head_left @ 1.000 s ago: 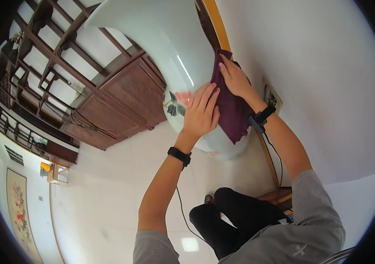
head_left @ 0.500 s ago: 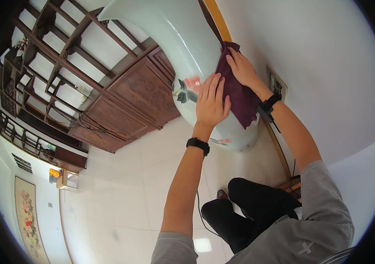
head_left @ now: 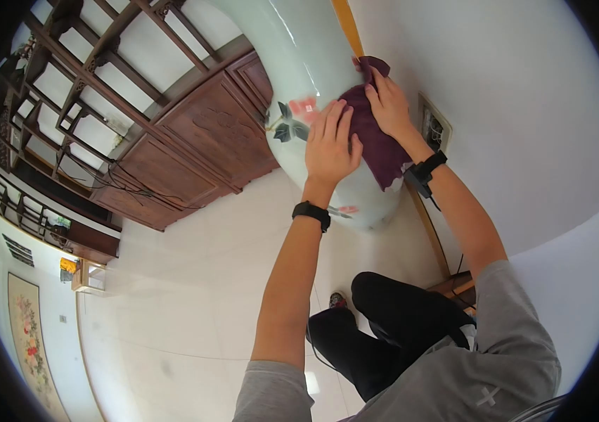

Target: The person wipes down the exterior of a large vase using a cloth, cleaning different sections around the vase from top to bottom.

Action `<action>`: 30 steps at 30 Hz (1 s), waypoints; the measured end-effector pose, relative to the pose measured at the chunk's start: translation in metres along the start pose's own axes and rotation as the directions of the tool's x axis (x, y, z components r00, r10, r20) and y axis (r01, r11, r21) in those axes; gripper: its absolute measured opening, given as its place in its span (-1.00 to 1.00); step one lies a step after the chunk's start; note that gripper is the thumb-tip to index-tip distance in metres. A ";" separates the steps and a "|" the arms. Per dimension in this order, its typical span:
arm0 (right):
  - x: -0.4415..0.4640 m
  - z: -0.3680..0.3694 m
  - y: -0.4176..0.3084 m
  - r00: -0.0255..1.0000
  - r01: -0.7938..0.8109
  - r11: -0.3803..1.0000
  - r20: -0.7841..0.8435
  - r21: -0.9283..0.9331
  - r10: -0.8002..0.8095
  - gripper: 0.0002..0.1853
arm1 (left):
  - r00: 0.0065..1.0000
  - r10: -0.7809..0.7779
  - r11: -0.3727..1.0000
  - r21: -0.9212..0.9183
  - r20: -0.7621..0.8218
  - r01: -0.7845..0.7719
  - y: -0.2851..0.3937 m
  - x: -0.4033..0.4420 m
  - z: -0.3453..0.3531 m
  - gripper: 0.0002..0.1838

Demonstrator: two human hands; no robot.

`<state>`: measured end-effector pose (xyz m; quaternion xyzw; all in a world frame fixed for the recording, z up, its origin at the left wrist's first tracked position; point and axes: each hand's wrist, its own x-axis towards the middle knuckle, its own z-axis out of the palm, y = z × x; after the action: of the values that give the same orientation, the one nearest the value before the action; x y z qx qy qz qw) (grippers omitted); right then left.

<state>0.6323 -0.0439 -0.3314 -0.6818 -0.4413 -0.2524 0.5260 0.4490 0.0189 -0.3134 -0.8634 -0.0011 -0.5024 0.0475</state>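
Purple cloth [head_left: 378, 149] against floral vase [head_left: 287, 67]

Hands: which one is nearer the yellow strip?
The right hand, on the purple cloth, close to the yellow strip; the left hand is farther off, beside the pink flower painted on the vase.

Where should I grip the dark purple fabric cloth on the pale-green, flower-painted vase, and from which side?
Probably pinch the dark purple fabric cloth at its lower corner, coming from the wearer's side: it narrows there to an exposed tip below both hands. Higher up there is less room: the left hand lies along its left edge, and the right hand covers part of its upper right.
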 end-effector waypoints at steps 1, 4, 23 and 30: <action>-0.002 0.000 -0.003 1.000 -0.006 1.000 -0.010 -0.009 0.006 -0.52 | 1.000 0.001 1.000 -0.002 -0.007 -0.001 0.000 -0.001 0.000 -0.49; -0.003 0.000 -0.005 0.998 -0.003 1.000 -0.059 -0.007 0.002 -0.53 | 1.000 0.002 1.000 0.006 -0.030 -0.002 0.000 0.000 0.000 -0.51; -0.016 0.004 -0.004 0.998 0.044 0.995 -0.044 -0.088 -0.048 -0.48 | 0.961 -0.023 0.975 0.219 0.275 -0.039 0.031 -0.036 -0.028 -0.51; -0.049 0.000 -0.014 0.996 0.065 0.995 -0.048 -0.080 -0.069 -0.39 | 0.925 -0.266 0.949 0.241 0.270 0.203 0.016 -0.065 -0.056 -0.79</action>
<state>0.5970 -0.0592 -0.3642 -0.6800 -0.4405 -0.3042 0.5010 0.3695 0.0012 -0.3434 -0.9131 -0.1647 -0.3652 0.0765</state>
